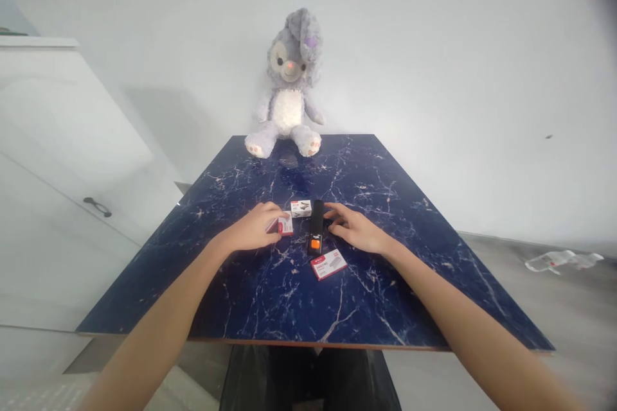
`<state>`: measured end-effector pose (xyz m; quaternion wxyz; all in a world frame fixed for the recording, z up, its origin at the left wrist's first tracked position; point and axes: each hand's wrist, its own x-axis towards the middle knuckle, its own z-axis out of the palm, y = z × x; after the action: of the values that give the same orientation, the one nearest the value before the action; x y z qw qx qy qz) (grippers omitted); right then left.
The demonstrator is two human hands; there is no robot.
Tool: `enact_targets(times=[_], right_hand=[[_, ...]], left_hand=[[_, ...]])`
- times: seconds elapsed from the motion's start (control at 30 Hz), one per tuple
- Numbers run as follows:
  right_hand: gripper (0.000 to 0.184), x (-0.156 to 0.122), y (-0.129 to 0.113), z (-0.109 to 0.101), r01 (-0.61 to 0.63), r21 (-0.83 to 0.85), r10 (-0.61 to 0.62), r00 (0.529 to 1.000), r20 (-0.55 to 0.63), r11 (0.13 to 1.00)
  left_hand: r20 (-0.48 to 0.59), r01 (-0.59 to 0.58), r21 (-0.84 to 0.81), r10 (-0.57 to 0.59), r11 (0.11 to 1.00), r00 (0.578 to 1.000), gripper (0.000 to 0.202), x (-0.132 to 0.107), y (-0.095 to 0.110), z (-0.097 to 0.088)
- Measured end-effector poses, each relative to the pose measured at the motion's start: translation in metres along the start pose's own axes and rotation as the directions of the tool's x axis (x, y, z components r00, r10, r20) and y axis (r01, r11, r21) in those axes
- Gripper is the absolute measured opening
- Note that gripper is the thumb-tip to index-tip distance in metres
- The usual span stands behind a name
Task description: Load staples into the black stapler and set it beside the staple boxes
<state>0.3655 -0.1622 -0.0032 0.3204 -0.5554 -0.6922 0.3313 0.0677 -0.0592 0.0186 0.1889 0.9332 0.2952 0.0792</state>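
Note:
A black stapler (317, 221) with an orange patch at its near end lies lengthwise on the blue marbled table. My left hand (253, 226) has thumb and fingers around a small red-and-white box (285, 225), left of the stapler. Just beyond that box sits a white carton (301, 208) with a dark printed picture. My right hand (354, 228) is at the stapler's right side, fingers apart and curved toward it; whether the fingertips touch it I cannot tell. A flat red-and-white staple box (328, 264) lies nearer me, below the stapler.
A grey plush rabbit (289, 90) sits at the table's far edge against the wall. White cabinets (62, 173) stand on the left. On the floor to the right lies a clear plastic bottle (562, 261). The marbled table (385, 282) has its front edge close to me.

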Motion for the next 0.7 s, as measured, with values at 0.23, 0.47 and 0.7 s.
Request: enact_targets(times=[0.23,0.47,0.7], right_hand=[[0.052,0.001,0.002,-0.001,0.018,-0.028,-0.018,1.000,-0.002,0.999],[0.057,-0.003,-0.010,-0.003,0.076,-0.008,-0.076,0.996,0.038,0.997],[0.046,-0.018,-0.029,0.001,-0.046,-0.119,0.041,0.998,-0.043,0.992]], left_hand=[[0.078,-0.019,-0.059,0.024,0.998,0.997,0.062,-0.004,0.020,-0.009],[-0.007,-0.102,-0.117,0.102,0.988,0.995,0.056,0.001,0.046,0.014],[0.268,0.010,-0.100,0.018,0.995,0.963,0.093,-0.018,0.011,-0.022]])
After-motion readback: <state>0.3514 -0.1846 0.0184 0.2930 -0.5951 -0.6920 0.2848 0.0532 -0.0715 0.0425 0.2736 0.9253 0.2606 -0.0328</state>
